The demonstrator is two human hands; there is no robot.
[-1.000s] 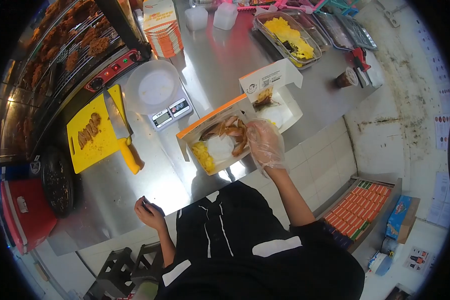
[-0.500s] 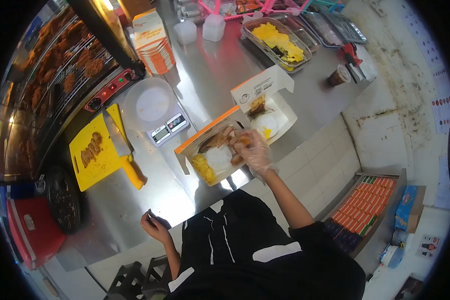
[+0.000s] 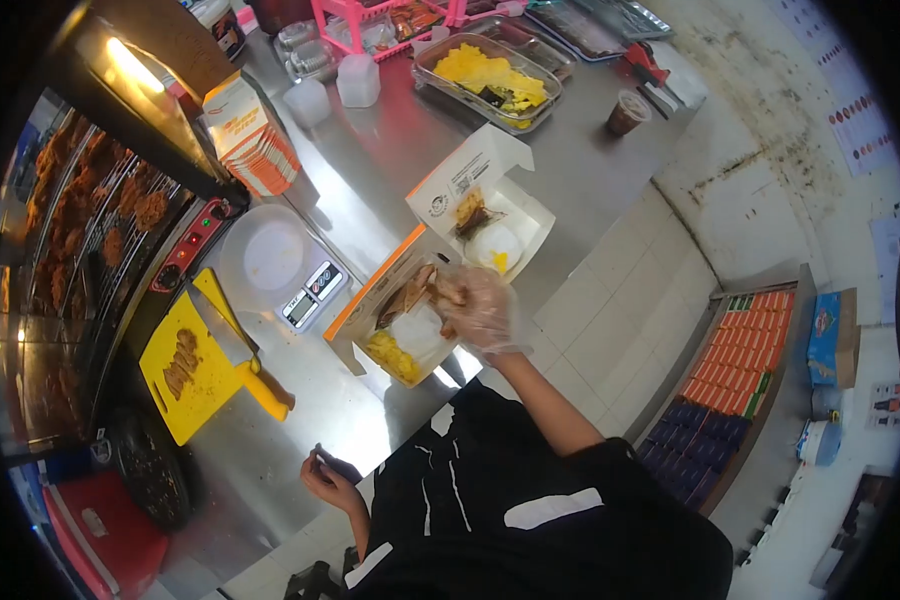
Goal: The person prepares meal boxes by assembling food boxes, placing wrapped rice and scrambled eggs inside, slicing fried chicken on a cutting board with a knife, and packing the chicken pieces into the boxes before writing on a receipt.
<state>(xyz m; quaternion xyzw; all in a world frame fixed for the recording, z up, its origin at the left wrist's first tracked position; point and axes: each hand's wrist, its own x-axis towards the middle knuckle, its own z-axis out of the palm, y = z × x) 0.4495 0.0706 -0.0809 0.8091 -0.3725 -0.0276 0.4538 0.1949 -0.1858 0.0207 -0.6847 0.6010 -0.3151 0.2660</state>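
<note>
My right hand [image 3: 480, 305], in a clear plastic glove, reaches into the nearer takeaway meal box [image 3: 432, 372]. Its fingers are closed on pieces of sliced meat [image 3: 448, 295] at the right side of that box. White rice [image 3: 415, 328] and yellow scrambled egg [image 3: 392, 357] fill the rest of it. Just behind stands a second open meal box [image 3: 538, 215] with rice, a bit of egg and browned food. My bare left hand [image 3: 332, 485] is at the front table edge, fingers curled around a small dark object [image 3: 338, 467] whose kind I cannot make out.
A kitchen scale [image 3: 315, 290] carries a round plastic container. To its left, a knife [image 3: 225, 335] and sliced meat lie on a yellow cutting board [image 3: 192, 400]. A heated display case [image 3: 100, 200] holds fried pieces. Behind are an egg container [image 3: 495, 80] and a drink cup [image 3: 628, 113].
The view has shifted, so the table things appear further left. My right hand remains at the nearer box, its fingers a little deeper among the meat. My left hand still grips the dark object.
</note>
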